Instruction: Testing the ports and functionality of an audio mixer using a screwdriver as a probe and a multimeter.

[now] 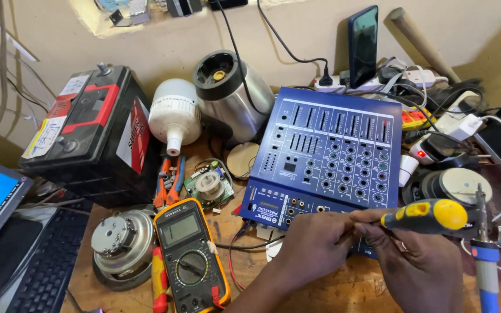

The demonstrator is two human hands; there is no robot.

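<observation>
Right hand [421, 264] at about four o'clock in the view, clenched around a screwdriver [427, 215] with a yellow and black handle, the handle lying nearly level and pointing out toward three o'clock. Its tip is hidden behind the fingers, so where it meets the work I cannot tell. Left hand [311, 246] sits just beside it at five o'clock, fingers curled and pressed against the near edge of the blue audio mixer [331, 145]; whether it is pinching anything small there I cannot tell.

The mixer fills the centre of the wooden bench [250, 272], tilted up at the far side, rows of sliders and knobs facing the camera. At seven o'clock lies a yellow multimeter [189, 255], with a round metal motor [122, 240] just beside it toward eight o'clock. Over at ten o'clock stands a black car battery [97, 133]. At eleven o'clock a white bulb housing [174, 116] leans near a steel blender base [230, 95]. Orange-handled pliers [169, 182] and a small round circuit board [209, 185] lie between the battery and the mixer. Far at three o'clock, a blue-handled soldering iron [485, 261] stands upright, close to the right hand. A dark phone [363, 43] leans on the wall at one o'clock, and a keyboard [47, 266] shows at eight o'clock.
</observation>
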